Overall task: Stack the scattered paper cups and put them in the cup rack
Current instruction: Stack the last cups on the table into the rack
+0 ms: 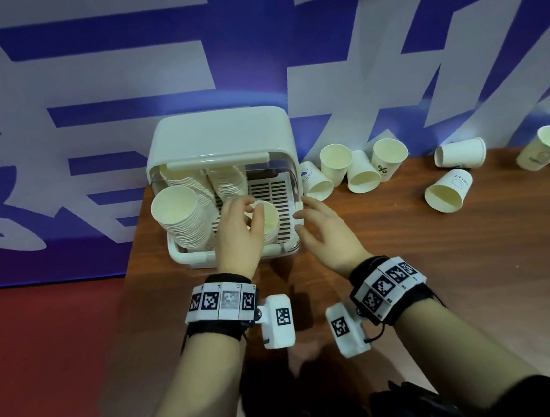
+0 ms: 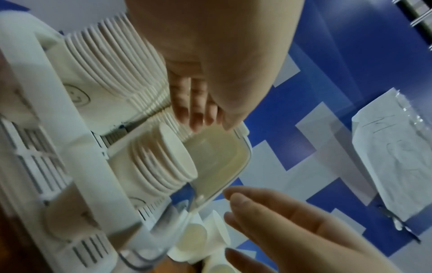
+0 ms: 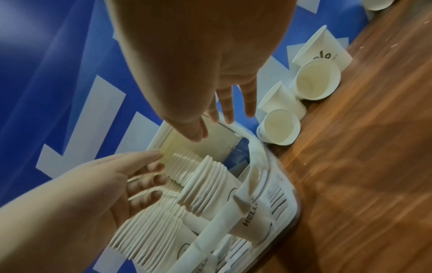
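Note:
The white cup rack (image 1: pixel 217 136) stands at the table's far left with a tall stack of paper cups (image 1: pixel 178 212) on its left, another stack (image 1: pixel 225 179) behind, and a short stack (image 1: pixel 270 221) in the middle. My left hand (image 1: pixel 245 216) hovers over the short stack (image 3: pixel 205 186) with relaxed, spread fingers (image 3: pixel 158 166), gripping nothing. My right hand (image 1: pixel 314 217) is open with straight fingers (image 3: pixel 228 110) by the rack's right edge. Several loose cups lie on the table to the right, the nearest (image 1: pixel 315 183) beside the rack.
More loose cups (image 1: pixel 446 192) (image 1: pixel 461 152) (image 1: pixel 544 148) lie further right on the brown wooden table (image 1: pixel 445 274). A blue and white banner (image 1: pixel 82 93) hangs behind. The table's left edge runs just left of the rack, with red floor (image 1: pixel 43 354) below.

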The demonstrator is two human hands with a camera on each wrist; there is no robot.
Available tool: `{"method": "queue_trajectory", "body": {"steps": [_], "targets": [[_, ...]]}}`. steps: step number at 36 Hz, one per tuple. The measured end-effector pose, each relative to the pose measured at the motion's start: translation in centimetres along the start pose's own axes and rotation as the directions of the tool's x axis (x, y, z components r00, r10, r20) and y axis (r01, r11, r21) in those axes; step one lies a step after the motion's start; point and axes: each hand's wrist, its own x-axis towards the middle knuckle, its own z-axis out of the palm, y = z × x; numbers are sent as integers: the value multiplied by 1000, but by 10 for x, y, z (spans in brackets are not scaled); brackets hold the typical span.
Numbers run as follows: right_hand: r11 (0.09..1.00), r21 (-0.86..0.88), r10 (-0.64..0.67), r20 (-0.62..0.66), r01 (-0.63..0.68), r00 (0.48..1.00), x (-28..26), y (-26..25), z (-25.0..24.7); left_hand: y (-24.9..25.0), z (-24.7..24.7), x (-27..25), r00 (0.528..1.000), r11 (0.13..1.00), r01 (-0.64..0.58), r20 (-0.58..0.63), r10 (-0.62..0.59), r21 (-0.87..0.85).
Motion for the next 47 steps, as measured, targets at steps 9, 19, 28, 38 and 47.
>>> {"method": "queue_trajectory", "body": {"steps": [9, 19, 28, 38, 47], "targets": [[1000, 17, 10, -105, -8, 994, -31, 40, -41, 36, 37, -15, 995, 996, 39, 95, -31, -78], [998, 6, 61, -162, -61, 985, -51, 103, -110, 83, 111, -31, 969, 985, 116, 234, -84, -126], [986, -35, 146, -266, -161, 953, -63, 165, -181, 131, 191, -35, 918, 958, 219, 371, -139, -184], [959, -2, 261, -388, -284, 884, -74, 236, -255, 175, 268, -38, 884, 921, 347, 389, -259, -174], [903, 71, 416, -392, -424, 821, -68, 298, -304, 196, 322, -30, 856, 871, 458, 353, -378, -176]]}}
